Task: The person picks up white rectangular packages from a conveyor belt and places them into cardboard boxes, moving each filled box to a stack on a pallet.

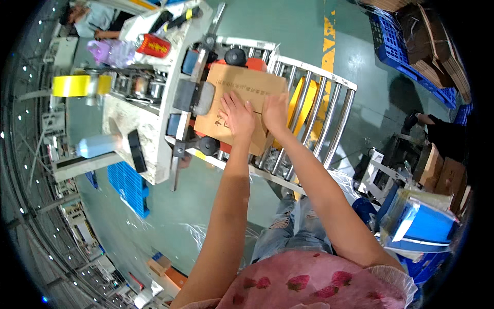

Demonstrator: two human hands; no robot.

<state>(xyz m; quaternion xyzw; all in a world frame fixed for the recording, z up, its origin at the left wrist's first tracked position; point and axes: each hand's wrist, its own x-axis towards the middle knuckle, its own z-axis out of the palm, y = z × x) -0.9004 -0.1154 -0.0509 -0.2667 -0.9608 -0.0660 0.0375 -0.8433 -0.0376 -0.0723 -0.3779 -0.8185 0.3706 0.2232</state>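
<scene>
A brown cardboard box [242,78] with dark print on top lies on the roller conveyor, its left side up against the taping machine's grey roller [205,99]. My left hand [237,116] rests flat on top of the box with its fingers spread. At the box's right edge is my right hand [275,110], its fingers stretched out and slightly blurred against the cardboard. Neither hand is wrapped round anything. The box's underside is hidden.
Metal conveyor rollers [335,123] run to the right of the box. The taping machine [159,98] carries a yellow tape roll [71,86], a red can [153,46] and a clear bottle [99,146]. A blue pallet [127,188] lies left; flattened cardboard [427,46] is stacked far right.
</scene>
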